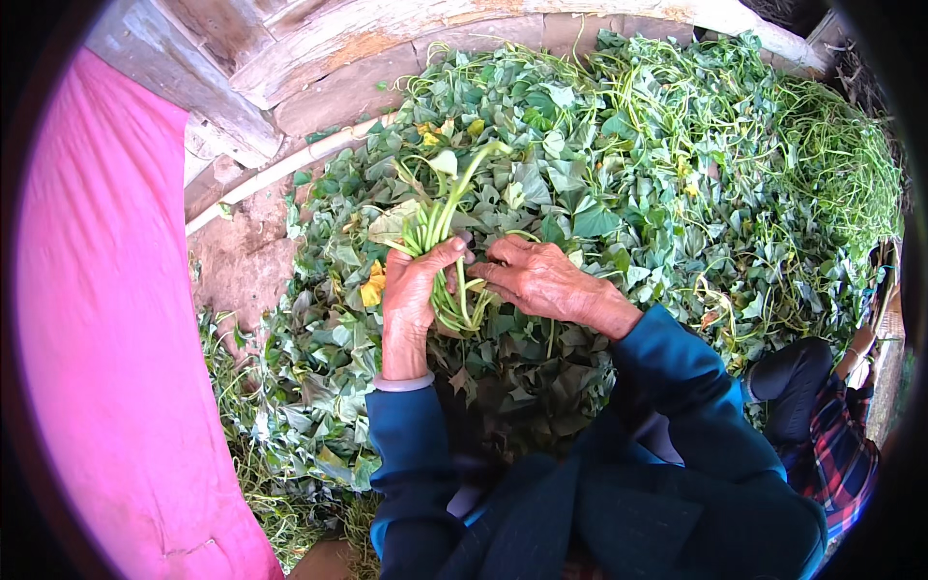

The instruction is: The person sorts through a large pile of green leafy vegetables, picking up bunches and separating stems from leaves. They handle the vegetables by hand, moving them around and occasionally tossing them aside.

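My left hand point(417, 283) grips a bundle of pale green leaf stems point(437, 221), its thumb pressed across them. Most stem ends point up and away, and one longer stem bends over at the top. Lower ends of the bundle curve down beneath the hand. Close by on the right, my right hand point(544, 279) has its fingers pinched at a green stem point(475, 284) beside the bundle. The fingertips partly hide that stem. Under both hands spreads a large heap of cut leafy vines point(580, 181), apparently sweet potato, with some yellowed leaves.
A pink cloth point(123, 326) hangs along the left side. Wooden beams point(254, 65) and a pale pole point(290, 165) border the heap at the back left. Bare earth point(243, 254) shows beside the pole. At the right, another person in a plaid shirt point(834, 442) sits by the heap.
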Demonstrator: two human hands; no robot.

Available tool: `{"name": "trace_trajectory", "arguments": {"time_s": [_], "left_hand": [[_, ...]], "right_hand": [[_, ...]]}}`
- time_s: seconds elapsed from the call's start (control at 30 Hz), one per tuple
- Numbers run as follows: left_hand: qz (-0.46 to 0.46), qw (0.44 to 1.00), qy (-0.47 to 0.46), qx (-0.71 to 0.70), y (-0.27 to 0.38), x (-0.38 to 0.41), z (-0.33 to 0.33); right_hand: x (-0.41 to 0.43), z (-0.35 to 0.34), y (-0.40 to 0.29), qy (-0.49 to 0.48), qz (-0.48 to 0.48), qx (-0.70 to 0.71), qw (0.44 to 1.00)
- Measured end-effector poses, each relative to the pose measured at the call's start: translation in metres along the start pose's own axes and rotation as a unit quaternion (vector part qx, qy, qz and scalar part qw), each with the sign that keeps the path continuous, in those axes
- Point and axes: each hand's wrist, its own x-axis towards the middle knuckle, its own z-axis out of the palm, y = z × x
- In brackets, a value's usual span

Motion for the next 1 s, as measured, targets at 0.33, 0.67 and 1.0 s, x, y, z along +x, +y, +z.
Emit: {"name": "trace_trajectory", "arguments": {"time_s": [0.33,0.67,1.0], "left_hand": [[-0.014,0.985,0.122,-0.124,0.0,0.007,-0.025],[-0.002,0.998,0.053,0.032,-0.018,-0.004,0.009],[0.035,0.982,0.033,0.181,-0.029,-0.01,0.019]], "right_hand": [[-0.006,-0.009,-0.013,0.01,-0.044,-0.051,0.998],[-0.014,-0.014,0.006,0.047,0.066,-0.089,0.993],[-0.015,-0.009,0.011,0.047,0.107,-0.069,0.991]]}}
